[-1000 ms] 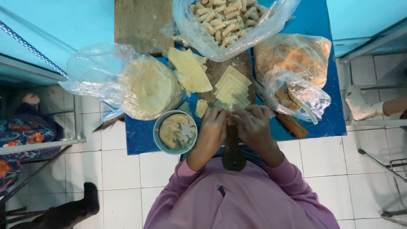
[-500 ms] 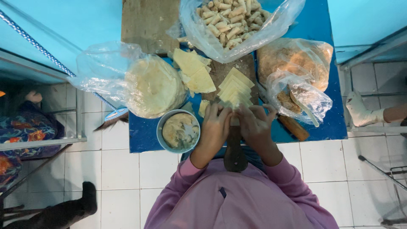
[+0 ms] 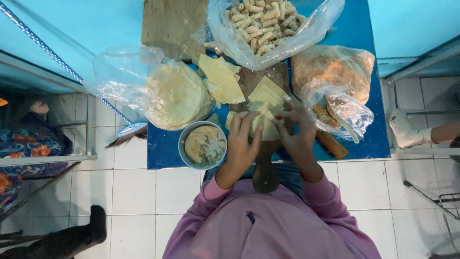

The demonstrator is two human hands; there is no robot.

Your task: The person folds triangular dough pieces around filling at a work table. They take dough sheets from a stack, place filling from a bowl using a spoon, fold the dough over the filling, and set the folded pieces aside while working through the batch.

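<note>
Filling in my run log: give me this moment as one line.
left hand: on pale triangular wrapper | right hand: on same wrapper | support: wooden board | nearby: round metal bowl of filling

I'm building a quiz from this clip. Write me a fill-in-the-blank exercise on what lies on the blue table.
1. Both hands, the left hand and the right hand, work on a pale wrapper on a wooden ____ board.
2. The round metal bowl of filling sits just to the ____ of the left hand.
3. The finished rolls at the far edge lie in a clear ____ bag.
4. The table top is coloured ____.

Missing words: cutting; left; plastic; blue
</note>
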